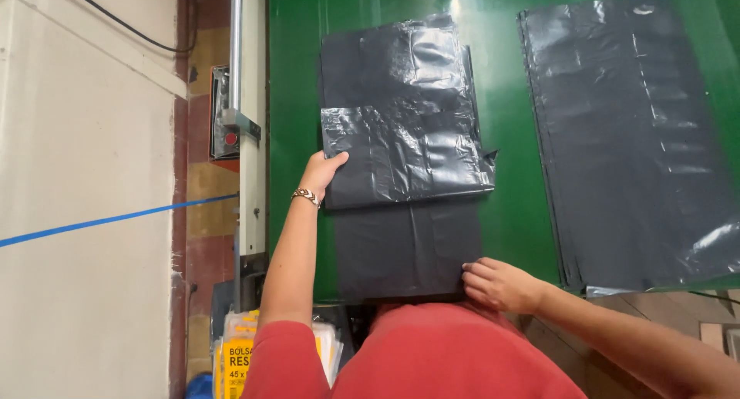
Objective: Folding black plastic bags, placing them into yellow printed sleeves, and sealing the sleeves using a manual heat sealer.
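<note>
Two hands (320, 175) (497, 285) hold one folded bag stack (405, 152).

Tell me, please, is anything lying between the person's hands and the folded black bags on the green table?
Nothing visible does. The left hand already grips the left edge of the folded black bags, and the right hand rests on their near right corner, on the green table.

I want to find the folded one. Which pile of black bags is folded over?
The black bag stack on the left, held by the left hand and right hand, is folded over. The black bag stack on the right lies flat, untouched.
</note>
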